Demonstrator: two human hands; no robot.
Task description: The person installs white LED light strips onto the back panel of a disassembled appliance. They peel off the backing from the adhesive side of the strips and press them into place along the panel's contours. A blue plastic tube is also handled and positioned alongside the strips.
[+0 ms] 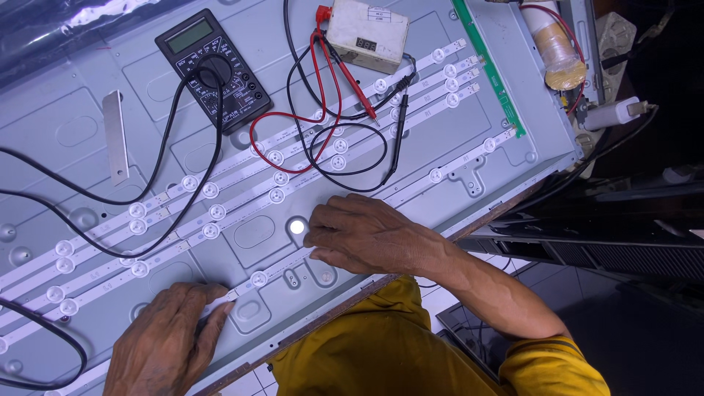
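Both hands press flat on one light strip (pixel 275 273), well apart: left hand (pixel 165 345) covering its near part, right hand (pixel 367 235) beside a lit lens (pixel 296 226). Fingertips hide the strip beneath; whether they pinch it is unclear.

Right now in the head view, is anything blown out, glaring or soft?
Head view: one round white lens on the LED strip beside the right hand is lit and blown out to pure white; crumpled clear plastic sheet at top left carries streaky glare; left hand is sharp; room at right falls dark.
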